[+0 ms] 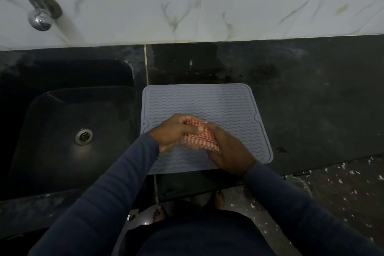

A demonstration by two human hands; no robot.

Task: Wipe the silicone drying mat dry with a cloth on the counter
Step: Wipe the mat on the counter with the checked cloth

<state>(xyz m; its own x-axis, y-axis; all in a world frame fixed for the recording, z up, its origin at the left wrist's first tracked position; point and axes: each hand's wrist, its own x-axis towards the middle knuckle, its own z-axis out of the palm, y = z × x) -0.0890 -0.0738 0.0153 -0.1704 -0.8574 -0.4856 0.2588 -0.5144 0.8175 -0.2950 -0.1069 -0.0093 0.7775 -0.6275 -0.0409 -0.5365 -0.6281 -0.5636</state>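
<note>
Seemingly early on: both hands, left hand (176,131) and right hand (228,149), grip the bunched cloth (200,138) together above the mat (207,106); wiping appears yet to come.

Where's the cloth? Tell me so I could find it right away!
Find the black sink on the left; right beside it a grey mat with wavy ridges lies on the dark counter. Over the mat, the left hand and right hand hold a bunched cloth. It is the only orange-and-white checked thing there.
</note>
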